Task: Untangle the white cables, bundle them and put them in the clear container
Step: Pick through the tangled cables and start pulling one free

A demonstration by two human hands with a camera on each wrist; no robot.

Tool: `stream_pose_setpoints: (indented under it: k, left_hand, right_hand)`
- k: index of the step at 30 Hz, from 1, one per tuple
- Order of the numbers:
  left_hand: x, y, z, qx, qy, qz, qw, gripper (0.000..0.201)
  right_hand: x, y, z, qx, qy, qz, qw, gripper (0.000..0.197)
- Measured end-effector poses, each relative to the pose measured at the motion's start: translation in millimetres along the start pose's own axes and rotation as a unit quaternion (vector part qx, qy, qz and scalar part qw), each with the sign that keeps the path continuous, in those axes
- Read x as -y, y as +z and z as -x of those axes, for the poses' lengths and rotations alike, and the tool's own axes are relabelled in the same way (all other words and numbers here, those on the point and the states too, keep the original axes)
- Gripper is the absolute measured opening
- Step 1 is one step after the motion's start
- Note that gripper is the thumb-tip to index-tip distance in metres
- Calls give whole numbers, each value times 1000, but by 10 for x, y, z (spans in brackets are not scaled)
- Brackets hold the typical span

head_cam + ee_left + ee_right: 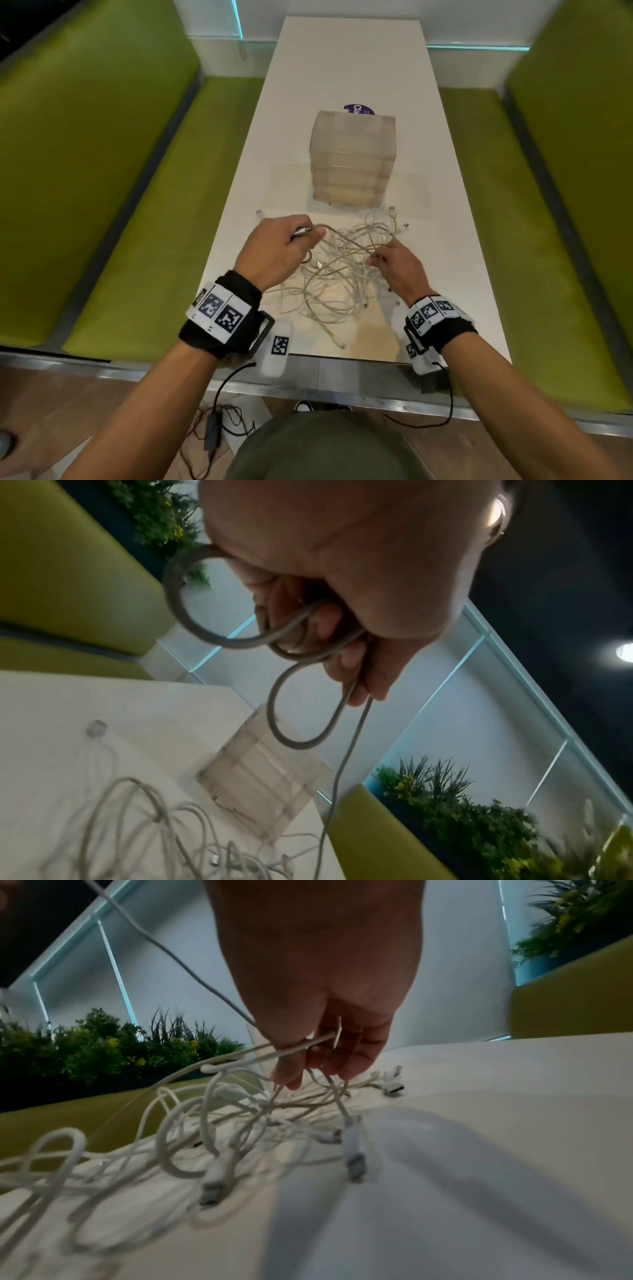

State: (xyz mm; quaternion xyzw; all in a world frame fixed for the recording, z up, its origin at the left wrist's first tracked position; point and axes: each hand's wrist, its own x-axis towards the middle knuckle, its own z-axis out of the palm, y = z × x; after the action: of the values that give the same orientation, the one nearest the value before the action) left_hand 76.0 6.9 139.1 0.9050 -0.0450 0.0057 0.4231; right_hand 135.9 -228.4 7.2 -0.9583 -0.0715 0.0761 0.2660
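A tangle of white cables [337,277] lies on the white table [346,68] near its front edge. My left hand [281,246] is raised above the tangle's left side and grips one cable, with loops of it [298,702] gathered in the curled fingers. My right hand [394,263] is at the tangle's right side, and its fingers [329,1058] pinch strands of the cable pile [219,1123]. A strand runs taut between both hands. The clear container [352,157], tall and ribbed, stands just behind the tangle.
Green upholstered benches [102,171] flank the table on both sides. A purple round label [358,109] lies behind the container. Several plug ends [394,1085] lie loose on the table to the right. Plants [103,1042] line the wall beyond.
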Motion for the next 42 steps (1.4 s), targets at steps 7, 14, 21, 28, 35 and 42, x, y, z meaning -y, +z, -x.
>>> stream_pose_setpoints:
  k: [7,14,21,28,35,42]
  left_hand:
    - [147,-2,137,-60,-34,63,996,26]
    - [294,846,-173,14,-76,-1,997,33]
    - [198,986,-279,19,-72,149,986,18]
    - [59,633,-98,-69,-59,209,974,19]
    - [101,369,183,-81,-46,215,972,18]
    - [301,732,-50,-9,-101,83,991,35]
  right_hand:
    - [43,-32,-1,-49,-29,-16,998,17]
    - [384,-20,123,-87,-150,33,984,18]
    - [419,13,190,-94,-165,46,981,22]
    - [178,-5,-28,26,4,52,998,23]
    - [181,-36,-105,19,11,20,1000,22]
    - [267,-83,40,-38,-71,37,996,19]
